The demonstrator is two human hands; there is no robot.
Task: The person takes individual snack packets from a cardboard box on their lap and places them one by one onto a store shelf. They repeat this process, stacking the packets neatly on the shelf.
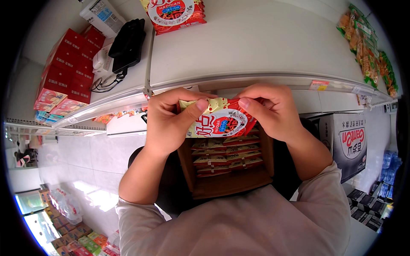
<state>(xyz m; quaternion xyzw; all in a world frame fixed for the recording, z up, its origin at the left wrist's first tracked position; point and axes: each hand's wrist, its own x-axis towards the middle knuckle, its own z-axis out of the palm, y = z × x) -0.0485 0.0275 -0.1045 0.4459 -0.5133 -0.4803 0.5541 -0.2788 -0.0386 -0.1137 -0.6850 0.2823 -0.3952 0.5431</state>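
Observation:
Between my two hands is a red and cream snack packet [221, 123], turned sideways above an open cardboard box. My left hand [174, 120] pinches its left end, thumb on the front. At its right end, my right hand [269, 110] grips the red edge between thumb and fingers. The cardboard box [229, 187] rests at my lap between my legs. Inside it, several similar packets [227, 155] lie in two stacked columns. On the white shelf [256, 48] ahead stand more packets [176, 14] of the same design.
Red boxes [67, 68], a black device with a strap [128, 44] and a white bottle [102, 16] occupy the shelf's left section. Green-trimmed snack bags [362, 44] sit far right. A Ganten carton [344, 144] stands beside my right arm. The metal shelf edge [224, 80] runs just beyond my hands.

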